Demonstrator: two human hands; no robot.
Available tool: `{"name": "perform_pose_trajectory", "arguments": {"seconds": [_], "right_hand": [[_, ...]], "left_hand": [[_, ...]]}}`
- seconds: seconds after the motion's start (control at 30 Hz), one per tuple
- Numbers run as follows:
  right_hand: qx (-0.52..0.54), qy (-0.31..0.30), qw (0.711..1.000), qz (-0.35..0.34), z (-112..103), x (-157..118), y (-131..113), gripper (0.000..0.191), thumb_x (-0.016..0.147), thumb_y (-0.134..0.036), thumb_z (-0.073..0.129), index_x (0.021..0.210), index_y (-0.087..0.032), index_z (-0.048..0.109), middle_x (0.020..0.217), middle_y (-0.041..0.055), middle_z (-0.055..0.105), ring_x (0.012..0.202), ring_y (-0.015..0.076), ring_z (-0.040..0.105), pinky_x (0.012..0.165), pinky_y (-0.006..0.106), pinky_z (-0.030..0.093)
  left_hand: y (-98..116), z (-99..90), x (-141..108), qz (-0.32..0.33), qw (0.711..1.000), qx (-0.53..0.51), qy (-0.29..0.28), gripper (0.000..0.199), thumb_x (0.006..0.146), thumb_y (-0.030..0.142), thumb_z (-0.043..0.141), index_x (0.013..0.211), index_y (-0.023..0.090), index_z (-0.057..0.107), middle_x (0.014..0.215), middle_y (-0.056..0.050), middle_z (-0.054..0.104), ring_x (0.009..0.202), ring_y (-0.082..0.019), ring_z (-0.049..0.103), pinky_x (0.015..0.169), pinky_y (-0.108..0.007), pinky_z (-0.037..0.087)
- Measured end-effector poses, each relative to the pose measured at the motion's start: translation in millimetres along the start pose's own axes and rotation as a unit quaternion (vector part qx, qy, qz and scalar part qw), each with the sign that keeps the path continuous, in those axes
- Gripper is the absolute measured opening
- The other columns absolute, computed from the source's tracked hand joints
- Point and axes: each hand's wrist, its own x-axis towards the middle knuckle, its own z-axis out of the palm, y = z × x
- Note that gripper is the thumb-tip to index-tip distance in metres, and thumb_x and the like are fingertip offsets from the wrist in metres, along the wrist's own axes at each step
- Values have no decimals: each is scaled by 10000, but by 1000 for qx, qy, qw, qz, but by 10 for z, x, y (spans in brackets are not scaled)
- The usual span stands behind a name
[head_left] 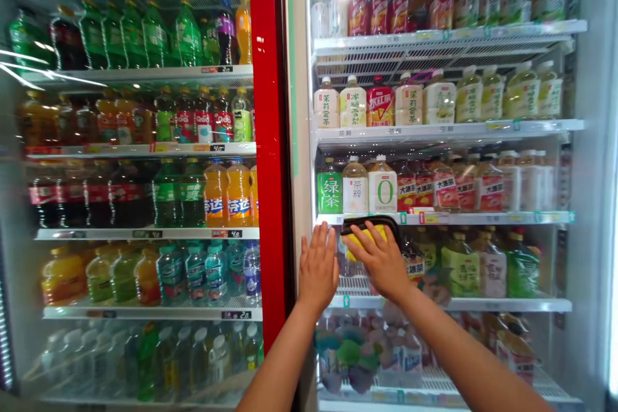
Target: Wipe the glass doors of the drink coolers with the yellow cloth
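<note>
Pressing a yellow-and-black cloth (351, 248) to the glass door (454, 141), right hand (379, 259) spread, left hand (318, 268) loosely spread beside it.

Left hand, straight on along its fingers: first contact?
Nothing visible: the way up beside the pale frame looks free for the left hand. The green bottle seems behind glass, but depth is unclear.

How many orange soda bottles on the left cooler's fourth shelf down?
3 in the front row, right end: left bottle beside a Sprite bottle, middle bottle, right bottle partly cut off by the red frame. More may hide behind.
</note>
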Motion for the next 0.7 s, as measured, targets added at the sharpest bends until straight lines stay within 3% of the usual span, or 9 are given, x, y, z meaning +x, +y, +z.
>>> {"name": "perform_pose_trajectory", "arguments": {"seconds": [0.1,0.2,0.3,0.4,0.5,0.57,0.63,0.7], "right_hand": [[-5,24,997,76,-88,76,270,748,866,-127,567,1552,-376,400,1644,-3,383,1554,302,221,1253,596,147],[-13,74,981,178,-92,-165,366,822,847,-136,570,1599,-346,309,1677,42,309,1560,340,191,1233,633,186],[-15,56,987,152,-74,-367,355,815,836,-148,596,1580,-370,347,1679,47,302,1558,369,179,1220,669,174],[-25,20,995,92,-147,-301,546,784,828,-155,610,1544,-402,407,1661,16,347,1550,342,214,1234,646,150],[-43,45,988,139,-234,-268,886,810,829,-152,593,1572,-374,361,1670,21,325,1554,331,205,1234,631,177],[-52,75,976,200,-236,-406,1004,848,837,-147,580,1606,-342,283,1687,44,276,1559,343,186,1224,643,202],[-59,93,966,235,-199,-607,974,861,860,-164,580,1627,-316,218,1703,73,220,1564,363,158,1215,661,211],[-58,82,971,217,-168,-741,885,825,887,-200,591,1621,-320,235,1702,86,220,1567,376,137,1211,674,199]], "left_hand": [[102,56,99,-1,1000,9,0,830,943,162,505,1638,157,52,1679,-128,245,1574,-270,155,1277,-535,215],[231,122,155,9,1000,12,2,807,937,157,508,1635,152,101,1674,-131,263,1574,-272,159,1279,-535,209],[346,170,194,28,1000,8,-3,790,926,145,506,1628,147,143,1673,-133,267,1575,-271,152,1277,-543,203],[449,193,256,33,999,2,-10,792,910,134,508,1624,151,163,1676,-134,259,1577,-275,145,1275,-566,182],[559,219,326,32,999,-4,-15,779,913,142,508,1621,150,182,1674,-133,266,1577,-274,142,1278,-571,159],[637,250,359,35,999,-4,-16,761,926,156,500,1620,147,188,1672,-132,272,1578,-273,144,1279,-570,150],[715,289,380,43,999,-4,-15,750,934,158,489,1620,145,188,1671,-130,272,1578,-273,147,1279,-571,146],[793,328,401,59,998,-9,-14,762,924,149,496,1621,147,189,1671,-130,276,1578,-272,147,1279,-567,144]]}}
